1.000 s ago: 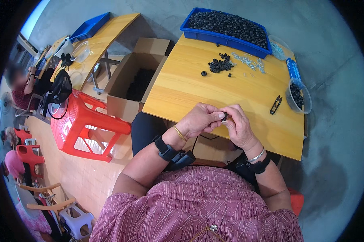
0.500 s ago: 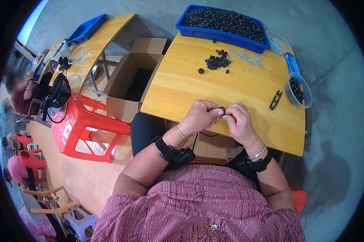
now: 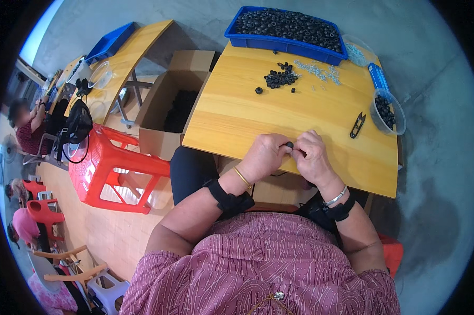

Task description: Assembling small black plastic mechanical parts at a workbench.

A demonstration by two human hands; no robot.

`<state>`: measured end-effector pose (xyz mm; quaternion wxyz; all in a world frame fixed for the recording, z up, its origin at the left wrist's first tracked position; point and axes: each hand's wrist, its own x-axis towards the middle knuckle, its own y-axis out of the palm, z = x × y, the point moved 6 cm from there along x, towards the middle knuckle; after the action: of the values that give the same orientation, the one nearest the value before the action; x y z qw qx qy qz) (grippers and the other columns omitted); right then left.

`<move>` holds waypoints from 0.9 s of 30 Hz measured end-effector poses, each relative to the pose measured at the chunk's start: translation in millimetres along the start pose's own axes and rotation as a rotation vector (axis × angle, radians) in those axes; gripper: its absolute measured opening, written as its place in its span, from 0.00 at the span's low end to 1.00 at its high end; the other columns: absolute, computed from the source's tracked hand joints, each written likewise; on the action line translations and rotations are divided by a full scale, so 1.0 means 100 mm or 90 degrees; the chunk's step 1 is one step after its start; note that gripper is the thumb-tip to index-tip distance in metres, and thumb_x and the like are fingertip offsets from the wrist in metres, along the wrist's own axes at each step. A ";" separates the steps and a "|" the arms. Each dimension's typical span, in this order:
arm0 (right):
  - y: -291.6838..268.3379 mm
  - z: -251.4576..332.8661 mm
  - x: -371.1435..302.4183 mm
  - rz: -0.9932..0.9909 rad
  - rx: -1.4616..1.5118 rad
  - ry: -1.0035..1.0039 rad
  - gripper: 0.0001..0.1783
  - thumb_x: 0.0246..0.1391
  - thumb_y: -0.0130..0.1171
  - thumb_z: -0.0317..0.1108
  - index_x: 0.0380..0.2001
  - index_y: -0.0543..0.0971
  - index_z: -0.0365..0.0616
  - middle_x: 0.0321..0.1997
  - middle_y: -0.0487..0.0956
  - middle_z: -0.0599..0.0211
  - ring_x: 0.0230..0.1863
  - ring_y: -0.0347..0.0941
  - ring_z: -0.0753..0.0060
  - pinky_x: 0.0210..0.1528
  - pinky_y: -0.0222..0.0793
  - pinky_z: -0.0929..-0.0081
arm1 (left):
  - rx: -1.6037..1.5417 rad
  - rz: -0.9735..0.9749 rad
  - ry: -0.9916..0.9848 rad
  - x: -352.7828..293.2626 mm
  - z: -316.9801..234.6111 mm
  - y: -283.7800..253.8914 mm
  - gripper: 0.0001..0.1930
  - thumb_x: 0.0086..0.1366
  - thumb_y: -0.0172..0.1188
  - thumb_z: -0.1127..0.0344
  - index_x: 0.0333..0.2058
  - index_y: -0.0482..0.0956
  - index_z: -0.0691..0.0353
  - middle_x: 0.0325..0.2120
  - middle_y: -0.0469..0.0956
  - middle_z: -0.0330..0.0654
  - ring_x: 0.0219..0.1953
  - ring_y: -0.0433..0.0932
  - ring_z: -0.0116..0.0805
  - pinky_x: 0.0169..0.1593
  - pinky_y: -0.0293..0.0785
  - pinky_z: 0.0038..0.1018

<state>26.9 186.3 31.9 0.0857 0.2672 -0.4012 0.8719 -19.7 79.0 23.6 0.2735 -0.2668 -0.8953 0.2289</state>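
Observation:
Above the table's near edge, my left hand [image 3: 267,152] pinches a small black round part [image 3: 289,144] between thumb and fingers. My right hand [image 3: 312,156] is closed right beside it, fingertips meeting the part; what sits between them is hidden. Farther up the yellow table [image 3: 232,110] lies a loose pile of similar black parts [image 3: 280,79], with one larger round black part [image 3: 258,90] apart from it. Small clear-and-silvery pieces [image 3: 321,72] are scattered next to the pile. A pair of black thread snips [image 3: 358,125] rests to the right of my hands.
A blue tray [image 3: 284,43] heaped with black parts stands at the far edge. On the right are a clear tub [image 3: 400,118] of black parts and a blue box [image 3: 378,77]. An open carton [image 3: 153,110] and a red stool [image 3: 103,173] stand left. A person [image 3: 29,126] sits far left.
Both hands have turned inward a little and drawn closer around the black part, which now shows less. The view has shifted slightly.

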 end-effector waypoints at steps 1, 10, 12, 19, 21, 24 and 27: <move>-0.01 0.01 -0.01 0.006 -0.005 -0.002 0.06 0.29 0.57 0.20 0.14 0.70 0.40 0.22 0.69 0.63 0.30 0.64 0.58 0.33 0.60 0.66 | 0.000 0.000 0.001 0.00 -0.01 0.00 0.05 0.48 0.58 0.74 0.26 0.77 0.67 0.21 0.74 0.53 0.23 0.74 0.48 0.28 0.71 0.31; -0.08 0.09 -0.07 0.027 -0.023 0.001 0.03 0.34 0.57 0.21 0.18 0.73 0.39 0.24 0.69 0.62 0.32 0.65 0.58 0.36 0.61 0.66 | 0.082 0.000 0.071 -0.06 -0.09 0.03 0.04 0.48 0.57 0.74 0.24 0.72 0.66 0.20 0.71 0.50 0.24 0.72 0.49 0.28 0.69 0.36; -0.11 -0.01 -0.09 0.000 0.023 0.036 0.03 0.36 0.55 0.22 0.19 0.74 0.39 0.25 0.70 0.61 0.32 0.65 0.57 0.36 0.61 0.66 | 0.096 0.007 0.076 -0.07 -0.09 0.06 0.04 0.49 0.57 0.73 0.24 0.72 0.65 0.19 0.70 0.49 0.24 0.72 0.49 0.28 0.69 0.36; 0.06 -0.16 0.13 -0.079 -0.066 0.095 0.04 0.42 0.47 0.26 0.20 0.73 0.42 0.26 0.71 0.60 0.33 0.65 0.55 0.36 0.60 0.63 | 0.139 -0.008 0.088 -0.11 -0.15 0.04 0.04 0.48 0.57 0.72 0.23 0.71 0.64 0.18 0.70 0.48 0.23 0.72 0.48 0.27 0.69 0.36; 0.10 -0.10 0.14 -0.050 -0.105 0.085 0.04 0.40 0.46 0.26 0.19 0.72 0.43 0.25 0.71 0.60 0.33 0.64 0.56 0.36 0.59 0.62 | 0.166 -0.013 0.081 -0.12 -0.15 0.04 0.04 0.49 0.56 0.71 0.22 0.71 0.63 0.18 0.70 0.46 0.22 0.72 0.47 0.25 0.69 0.36; 0.13 -0.05 0.14 -0.016 -0.135 0.081 0.04 0.37 0.46 0.24 0.16 0.70 0.44 0.24 0.69 0.62 0.33 0.63 0.56 0.35 0.57 0.63 | 0.193 -0.020 0.093 -0.12 -0.14 0.07 0.03 0.49 0.55 0.71 0.21 0.70 0.62 0.18 0.70 0.45 0.21 0.72 0.46 0.24 0.69 0.35; 0.15 -0.06 0.14 -0.025 -0.149 0.059 0.04 0.37 0.46 0.25 0.15 0.70 0.44 0.23 0.68 0.62 0.32 0.62 0.57 0.35 0.57 0.63 | 0.190 -0.007 0.105 -0.11 -0.16 0.05 0.03 0.48 0.55 0.71 0.21 0.70 0.62 0.18 0.69 0.45 0.21 0.72 0.45 0.24 0.69 0.35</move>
<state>7.7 180.0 26.4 0.1521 0.2223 -0.4905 0.8288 -0.8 80.4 29.0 0.3841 -0.2359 -0.8273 0.3351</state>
